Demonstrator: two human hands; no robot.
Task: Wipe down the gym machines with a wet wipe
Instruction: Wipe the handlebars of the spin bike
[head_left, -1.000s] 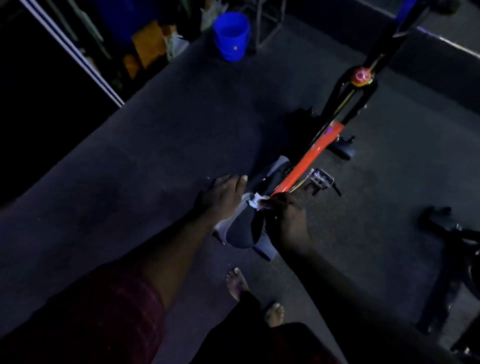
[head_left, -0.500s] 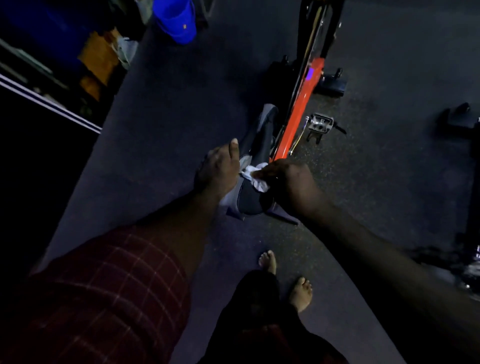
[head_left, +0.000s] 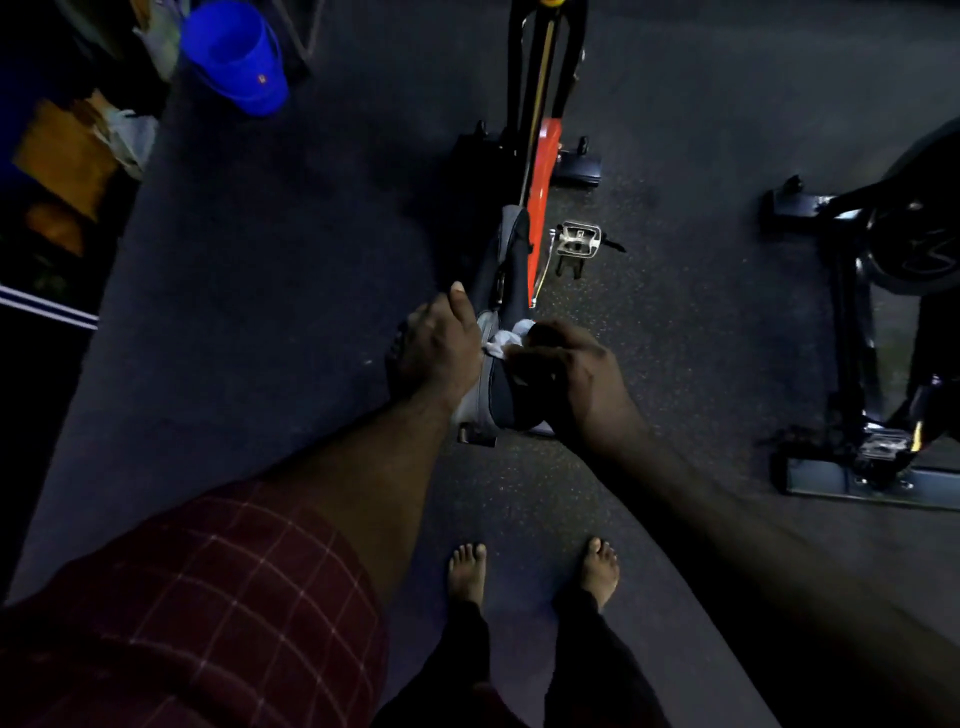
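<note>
An exercise bike with an orange frame (head_left: 546, 156) stands on the dark floor ahead of me. Its black and grey saddle (head_left: 501, 400) is right below my hands. My left hand (head_left: 436, 353) lies on the saddle's left side with the thumb stretched forward along it. My right hand (head_left: 566, 374) grips a crumpled white wet wipe (head_left: 506, 338) and presses it on the saddle's top. A metal pedal (head_left: 579, 240) sticks out to the right of the frame.
A second, black exercise bike (head_left: 883, 312) stands at the right. A blue bucket (head_left: 234, 57) sits at the back left beside cluttered shelving (head_left: 67, 156). My bare feet (head_left: 535, 571) stand just behind the saddle on the speckled floor.
My view has tilted down and closer, so the bike now runs straight ahead. Both hands stay on the saddle; my right hand has shifted the wipe slightly along its top.
</note>
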